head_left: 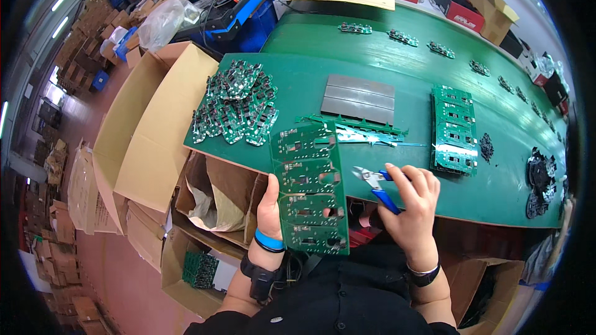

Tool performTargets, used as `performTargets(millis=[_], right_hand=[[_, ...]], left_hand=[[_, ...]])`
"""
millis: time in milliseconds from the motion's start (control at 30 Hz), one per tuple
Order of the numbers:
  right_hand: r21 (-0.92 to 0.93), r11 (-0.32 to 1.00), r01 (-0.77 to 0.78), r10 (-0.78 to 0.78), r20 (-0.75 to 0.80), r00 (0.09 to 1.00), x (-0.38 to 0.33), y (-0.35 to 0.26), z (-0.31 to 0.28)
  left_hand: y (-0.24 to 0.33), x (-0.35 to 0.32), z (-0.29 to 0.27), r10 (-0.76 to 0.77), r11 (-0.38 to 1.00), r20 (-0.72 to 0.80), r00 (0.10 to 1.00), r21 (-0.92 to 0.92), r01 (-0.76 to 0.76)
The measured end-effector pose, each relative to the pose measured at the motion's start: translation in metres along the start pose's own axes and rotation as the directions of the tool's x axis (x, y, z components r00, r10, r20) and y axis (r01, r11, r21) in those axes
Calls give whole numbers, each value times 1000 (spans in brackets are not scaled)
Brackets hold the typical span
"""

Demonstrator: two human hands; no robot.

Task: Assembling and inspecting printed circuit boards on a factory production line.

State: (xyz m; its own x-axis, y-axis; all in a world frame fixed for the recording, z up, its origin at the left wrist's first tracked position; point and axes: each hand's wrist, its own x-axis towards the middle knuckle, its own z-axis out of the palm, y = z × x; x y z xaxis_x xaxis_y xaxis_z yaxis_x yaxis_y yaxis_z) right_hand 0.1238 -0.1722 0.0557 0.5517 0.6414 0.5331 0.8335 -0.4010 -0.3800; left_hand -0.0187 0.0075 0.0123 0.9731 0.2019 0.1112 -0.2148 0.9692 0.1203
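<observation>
Partly hidden left hand (269, 212), circuit panel (310, 189) overlapping

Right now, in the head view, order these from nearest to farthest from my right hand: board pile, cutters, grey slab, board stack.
1. Cutters: held in the right hand.
2. Board stack: on the table, ahead and to the right.
3. Grey slab: farther back, left of the stack.
4. Board pile: toward the table's left end.
</observation>
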Motion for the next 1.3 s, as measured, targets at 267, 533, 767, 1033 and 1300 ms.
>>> performTargets(millis=[267, 533, 767, 1033, 1300], right_hand=[[19, 985, 171, -172, 194, 966, -3, -18, -9], [2, 982, 189, -184, 228, 956, -1, -21, -6], [-37, 979, 200, -185, 248, 951, -4, -23, -6], [-79, 966, 247, -229, 193, 954, -5, -23, -1], [50, 993, 106, -107, 30, 994, -4, -12, -7]], left_hand=[[-2, 13, 11, 154, 810, -230, 961, 586, 10], [-5, 15, 21, 199, 728, -196, 960, 686, -10], [-8, 14, 26, 224, 730, -169, 960, 681, -51], [-4, 15, 21, 225, 732, -213, 951, 681, -21], [10, 2, 4, -13, 943, -163, 987, 326, 66]])
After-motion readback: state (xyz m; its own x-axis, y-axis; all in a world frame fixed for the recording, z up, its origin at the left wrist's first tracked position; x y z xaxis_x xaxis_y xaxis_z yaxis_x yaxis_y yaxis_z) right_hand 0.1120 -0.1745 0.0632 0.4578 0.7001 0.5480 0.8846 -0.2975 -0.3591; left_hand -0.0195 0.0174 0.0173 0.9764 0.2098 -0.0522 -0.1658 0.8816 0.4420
